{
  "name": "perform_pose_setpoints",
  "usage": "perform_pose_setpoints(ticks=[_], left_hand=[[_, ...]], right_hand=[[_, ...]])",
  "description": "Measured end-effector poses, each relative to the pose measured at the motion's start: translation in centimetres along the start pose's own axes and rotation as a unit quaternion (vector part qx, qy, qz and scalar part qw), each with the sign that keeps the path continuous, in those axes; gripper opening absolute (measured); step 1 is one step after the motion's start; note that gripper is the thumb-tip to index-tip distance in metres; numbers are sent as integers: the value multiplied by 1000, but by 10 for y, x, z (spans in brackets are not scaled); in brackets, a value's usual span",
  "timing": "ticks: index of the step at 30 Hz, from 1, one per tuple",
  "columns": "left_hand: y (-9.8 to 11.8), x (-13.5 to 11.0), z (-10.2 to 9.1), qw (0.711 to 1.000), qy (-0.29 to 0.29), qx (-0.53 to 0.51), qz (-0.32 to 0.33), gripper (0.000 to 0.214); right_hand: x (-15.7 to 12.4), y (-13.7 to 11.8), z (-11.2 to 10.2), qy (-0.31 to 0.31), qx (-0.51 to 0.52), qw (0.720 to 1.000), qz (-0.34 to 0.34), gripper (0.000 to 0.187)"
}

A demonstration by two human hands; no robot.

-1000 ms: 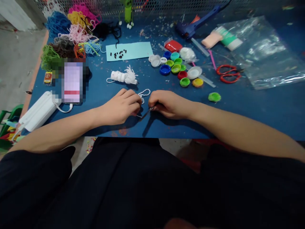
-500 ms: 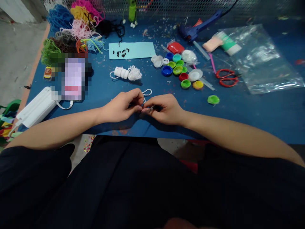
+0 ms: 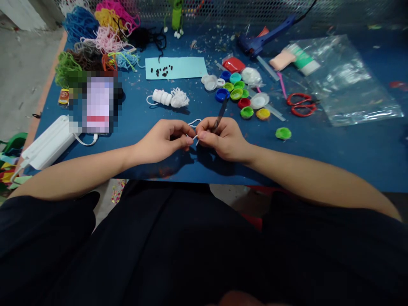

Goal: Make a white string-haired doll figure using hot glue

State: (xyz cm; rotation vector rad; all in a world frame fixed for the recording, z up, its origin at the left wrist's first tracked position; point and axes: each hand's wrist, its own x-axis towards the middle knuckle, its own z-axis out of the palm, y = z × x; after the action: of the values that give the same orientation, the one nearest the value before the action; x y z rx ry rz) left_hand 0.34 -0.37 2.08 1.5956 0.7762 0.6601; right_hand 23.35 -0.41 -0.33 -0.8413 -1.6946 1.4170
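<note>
Both hands meet over the front of the blue table. My left hand pinches one part of a thin white cord between thumb and fingers. Opposite it, my right hand grips the same cord at its fingertips, and a short end sticks out below. Tucked in the right hand is a slim dark tool, its blade-like end pointing up and away; its exact kind I cannot make out. Behind the fingers a loop of the cord shows. Beyond the left hand lies a white bundle with a cord loop and a fluffy yarn tassel.
Several coloured bottle caps lie beyond my right hand, with red scissors, a blue glue gun and a clear bag further right. A light-blue card carries small black beads. Yarn heaps, a phone and a white power bank occupy the left.
The dark tool has swung in my right hand from low by the fingertips to pointing up and away. My fingertips have drawn slightly apart, showing the cord between them.
</note>
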Motion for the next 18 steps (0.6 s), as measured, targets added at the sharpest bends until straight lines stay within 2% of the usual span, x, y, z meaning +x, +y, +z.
perform_pose_setpoints(ticks=[4, 9, 13, 18], left_hand=[[9, -4, 5, 1000, -23, 0, -10, 17], [9, -2, 6, 1000, -20, 11, -18, 34], [8, -1, 6, 999, -23, 14, -27, 33], [7, -2, 5, 997, -22, 73, 10, 33]], right_hand=[[0, 0, 7, 41, -21, 999, -22, 59], [-1, -1, 14, 81, -69, 993, -58, 57], [-3, -3, 17, 78, -100, 987, -95, 55], [-6, 3, 15, 84, -148, 979, -114, 51]])
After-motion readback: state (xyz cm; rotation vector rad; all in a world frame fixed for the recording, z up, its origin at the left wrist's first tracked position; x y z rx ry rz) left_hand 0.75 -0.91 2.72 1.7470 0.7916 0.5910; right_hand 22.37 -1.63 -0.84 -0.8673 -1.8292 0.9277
